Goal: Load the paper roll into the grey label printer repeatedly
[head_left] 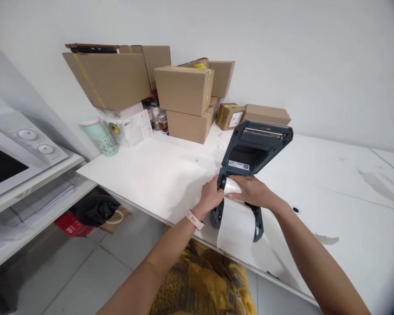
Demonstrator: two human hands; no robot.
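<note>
A dark grey label printer stands on the white table with its lid raised. Inside it lies a white paper roll, and a loose strip of its paper hangs out over the front toward the table edge. My left hand is closed on the printer's left side, with the thumb near the roll's end. Over the roll's right part rests my right hand, its fingers curled around it. Those fingers hide the roll's right end.
Cardboard boxes are stacked against the wall at the back. A mint tumbler stands by a white box at the left. Further left, a microwave sits on a shelf. The table's front edge runs close below the printer.
</note>
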